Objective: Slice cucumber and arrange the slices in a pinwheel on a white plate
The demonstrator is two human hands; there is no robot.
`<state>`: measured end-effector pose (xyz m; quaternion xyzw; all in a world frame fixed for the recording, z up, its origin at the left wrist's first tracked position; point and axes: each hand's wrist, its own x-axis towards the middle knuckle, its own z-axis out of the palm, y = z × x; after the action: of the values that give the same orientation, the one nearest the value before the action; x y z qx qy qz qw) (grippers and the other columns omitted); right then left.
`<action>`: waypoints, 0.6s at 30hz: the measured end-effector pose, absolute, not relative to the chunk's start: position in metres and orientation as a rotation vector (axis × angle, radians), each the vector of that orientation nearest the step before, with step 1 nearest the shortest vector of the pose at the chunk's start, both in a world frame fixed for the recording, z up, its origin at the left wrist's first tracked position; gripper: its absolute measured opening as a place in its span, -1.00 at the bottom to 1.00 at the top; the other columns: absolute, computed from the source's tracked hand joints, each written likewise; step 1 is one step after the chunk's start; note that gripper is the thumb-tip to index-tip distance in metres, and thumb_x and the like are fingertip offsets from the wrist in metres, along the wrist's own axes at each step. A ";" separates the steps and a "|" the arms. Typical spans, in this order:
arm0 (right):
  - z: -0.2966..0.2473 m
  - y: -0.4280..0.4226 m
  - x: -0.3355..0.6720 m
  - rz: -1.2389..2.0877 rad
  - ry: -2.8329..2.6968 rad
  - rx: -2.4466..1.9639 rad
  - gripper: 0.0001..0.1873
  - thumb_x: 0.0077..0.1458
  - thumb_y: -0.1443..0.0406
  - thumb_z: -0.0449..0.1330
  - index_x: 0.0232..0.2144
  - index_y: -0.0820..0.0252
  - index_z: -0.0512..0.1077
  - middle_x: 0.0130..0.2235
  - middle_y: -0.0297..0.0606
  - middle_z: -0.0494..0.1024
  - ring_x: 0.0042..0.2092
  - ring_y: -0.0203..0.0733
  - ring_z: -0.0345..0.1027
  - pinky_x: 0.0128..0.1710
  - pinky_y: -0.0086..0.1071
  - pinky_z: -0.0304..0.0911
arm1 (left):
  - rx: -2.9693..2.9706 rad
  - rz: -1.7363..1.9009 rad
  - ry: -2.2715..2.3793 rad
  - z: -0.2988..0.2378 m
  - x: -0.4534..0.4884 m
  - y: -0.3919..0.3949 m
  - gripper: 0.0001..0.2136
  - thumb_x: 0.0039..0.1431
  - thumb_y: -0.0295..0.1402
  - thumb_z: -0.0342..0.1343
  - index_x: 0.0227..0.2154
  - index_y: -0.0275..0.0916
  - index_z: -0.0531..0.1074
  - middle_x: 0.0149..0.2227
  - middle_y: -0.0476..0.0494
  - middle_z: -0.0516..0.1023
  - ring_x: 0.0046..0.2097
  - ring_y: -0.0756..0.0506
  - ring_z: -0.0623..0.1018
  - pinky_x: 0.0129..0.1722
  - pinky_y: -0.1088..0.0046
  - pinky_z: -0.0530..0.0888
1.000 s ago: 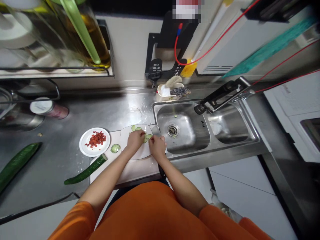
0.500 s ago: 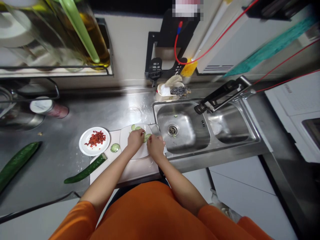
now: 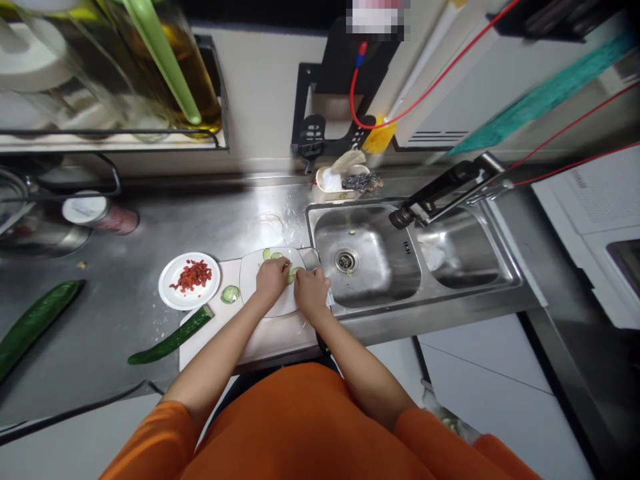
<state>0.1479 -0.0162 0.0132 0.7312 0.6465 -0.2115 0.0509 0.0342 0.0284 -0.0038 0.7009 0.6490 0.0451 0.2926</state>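
Both hands meet over a white plate [image 3: 253,293] on a pale cutting board [image 3: 210,347]. With fingers pinched, my left hand [image 3: 271,280] grips the left edge of a cucumber slice [image 3: 293,274]. My right hand [image 3: 311,291] is closed at the slice's right side; its fingertips are partly hidden. More thin cucumber slices [image 3: 267,254] lie along the plate's far rim. Left of the plate sits a small stack of slices [image 3: 230,295] on the board. A cut cucumber piece [image 3: 173,340] rests across the board's left edge.
A white dish [image 3: 165,283] of chopped red pieces [image 3: 193,275] stands at the left, with a whole cucumber [image 3: 37,323] beyond it. To the right is a double sink [image 3: 367,257] with a faucet [image 3: 440,190]. A scrubber holder [image 3: 335,193] sits behind, and a can [image 3: 103,213] at far left.
The hands stay almost in place over the plate, with only slight finger movement. The view has shifted very slightly.
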 end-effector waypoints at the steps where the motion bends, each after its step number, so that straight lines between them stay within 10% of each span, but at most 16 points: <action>1: 0.013 -0.016 0.148 -0.638 1.970 2.219 -0.74 0.27 0.36 -0.06 -0.18 0.14 0.42 -0.17 -0.11 0.55 0.01 0.00 0.12 -0.17 -0.22 0.00 | 1.872 0.126 1.727 -0.004 0.034 0.028 -0.76 0.19 -0.37 0.01 -0.16 -0.19 0.52 -0.20 -0.16 0.59 -0.11 -0.15 0.51 -0.13 0.39 0.37; 18: 0.014 -0.015 0.148 -0.632 2.015 2.179 -0.74 0.27 0.37 -0.06 -0.19 0.18 0.43 -0.16 -0.08 0.53 0.02 0.02 0.12 -0.17 -0.20 -0.02 | 1.976 0.132 1.721 -0.008 0.036 0.027 -0.78 0.21 -0.38 -0.03 -0.21 -0.23 0.52 -0.22 -0.21 0.56 -0.11 -0.16 0.47 -0.06 0.33 0.34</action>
<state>0.1481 -0.0147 0.0141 0.7171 0.6630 -0.2081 0.0535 0.0362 0.0271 -0.0075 0.7281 0.6340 0.0487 0.2561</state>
